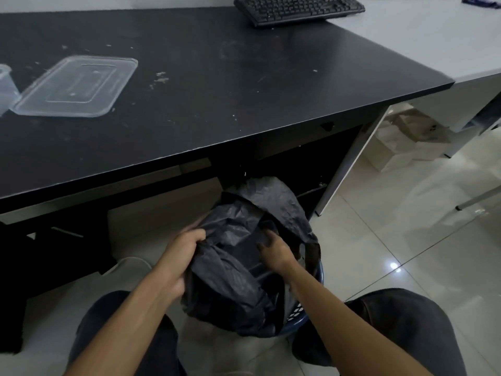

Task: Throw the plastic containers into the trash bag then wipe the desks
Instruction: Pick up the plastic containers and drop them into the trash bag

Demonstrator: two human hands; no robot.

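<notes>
A black trash bag (244,267) sits crumpled in a blue basket (301,318) on the floor in front of the black desk (217,85). My left hand (180,256) grips the bag's left edge. My right hand (273,252) pinches the plastic near the bag's middle. On the desk's left part lies a clear rectangular plastic container (77,86), upside down. A second clear plastic container (5,88) shows at the left frame edge. Crumbs and smears dot the desk top.
A black keyboard (298,9) lies at the desk's far right. A grey desk (433,36) adjoins on the right, with a dark blue cloth (482,1) at its far corner. White boxes (406,142) stand beneath it on the tiled floor. My knees flank the basket.
</notes>
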